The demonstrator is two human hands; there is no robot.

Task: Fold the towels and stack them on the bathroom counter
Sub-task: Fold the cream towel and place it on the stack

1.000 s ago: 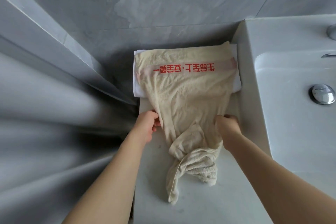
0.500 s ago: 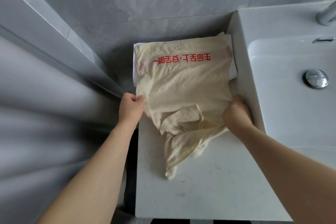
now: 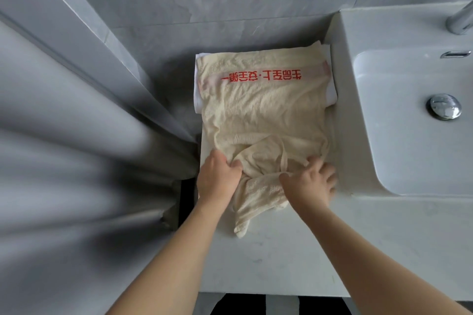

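My left hand (image 3: 217,179) curls its fingers into the bunched near part of the cream towel (image 3: 263,115); my right hand (image 3: 311,184) presses spread fingers on the same bunch, thumb pinching a fold. The towel's far half lies over a folded white towel (image 3: 198,94) at the counter's (image 3: 268,258) back edge, beside the sink (image 3: 409,100).

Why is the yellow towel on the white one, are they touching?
Touching. The head view shows the cream towel draped straight over the folded white towel, no gap.
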